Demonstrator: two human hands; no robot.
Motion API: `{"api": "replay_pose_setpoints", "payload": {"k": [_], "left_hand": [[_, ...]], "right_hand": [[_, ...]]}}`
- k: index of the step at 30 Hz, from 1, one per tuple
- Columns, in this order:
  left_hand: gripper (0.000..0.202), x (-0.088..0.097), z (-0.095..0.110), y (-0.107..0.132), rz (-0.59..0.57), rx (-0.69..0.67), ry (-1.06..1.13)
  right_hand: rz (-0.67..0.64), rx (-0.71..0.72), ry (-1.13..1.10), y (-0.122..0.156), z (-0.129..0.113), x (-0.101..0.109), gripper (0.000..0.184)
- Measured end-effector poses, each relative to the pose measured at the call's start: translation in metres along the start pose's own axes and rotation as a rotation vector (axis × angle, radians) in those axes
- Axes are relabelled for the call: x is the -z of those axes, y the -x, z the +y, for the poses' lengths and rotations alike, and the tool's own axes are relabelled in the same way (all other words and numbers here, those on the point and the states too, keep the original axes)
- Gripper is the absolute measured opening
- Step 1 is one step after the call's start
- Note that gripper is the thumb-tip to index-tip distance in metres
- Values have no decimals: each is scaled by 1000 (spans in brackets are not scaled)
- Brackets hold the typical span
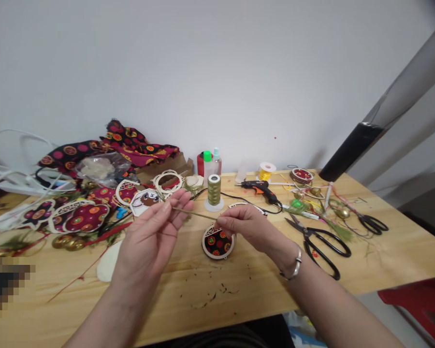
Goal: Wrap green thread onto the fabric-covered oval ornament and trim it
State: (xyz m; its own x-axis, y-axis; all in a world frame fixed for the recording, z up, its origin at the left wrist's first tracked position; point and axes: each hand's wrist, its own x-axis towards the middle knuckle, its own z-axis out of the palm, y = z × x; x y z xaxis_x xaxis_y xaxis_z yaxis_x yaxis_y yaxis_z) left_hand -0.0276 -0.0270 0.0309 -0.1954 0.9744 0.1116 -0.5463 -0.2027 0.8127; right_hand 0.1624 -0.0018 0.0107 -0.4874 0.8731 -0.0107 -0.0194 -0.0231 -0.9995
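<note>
basically, cord [195, 214] is stretched between both hands, just on the wearer's side of the thread spool [214, 190], dipping slightly toward the right. left hand [154, 237] is left of the spool, forearm angled up, palm half turned up, fingers extended, thumb pressed on the cord against the index finger. right hand [248, 224] is right of and nearer than the spool, back of hand up, wrist bent inward, thumb and index pinched on the cord, other fingers curled. bracelet [296, 266] on right wrist. round ornament [217, 247] lies nearer than the spool, partly under the right hand. scissors [307, 232] right of the spool.
</note>
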Motion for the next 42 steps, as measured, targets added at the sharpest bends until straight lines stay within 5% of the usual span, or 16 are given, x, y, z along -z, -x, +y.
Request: {"api": "replay_pose_setpoints", "payload": {"k": [12, 20, 26, 42], "left_hand": [[21, 17, 8, -34, 146, -38, 26], [5, -4, -15, -26, -62, 232, -185], [15, -3, -38, -14, -179, 345, -432], [18, 4, -42, -9, -444, 156, -1016]], "right_hand": [[-39, -121, 197, -12, -8, 17, 25], [-114, 70, 585, -27, -16, 8, 21], [-95, 175, 683, -19, -9, 0, 22], [-130, 175, 861, -13, -4, 1, 23]]}}
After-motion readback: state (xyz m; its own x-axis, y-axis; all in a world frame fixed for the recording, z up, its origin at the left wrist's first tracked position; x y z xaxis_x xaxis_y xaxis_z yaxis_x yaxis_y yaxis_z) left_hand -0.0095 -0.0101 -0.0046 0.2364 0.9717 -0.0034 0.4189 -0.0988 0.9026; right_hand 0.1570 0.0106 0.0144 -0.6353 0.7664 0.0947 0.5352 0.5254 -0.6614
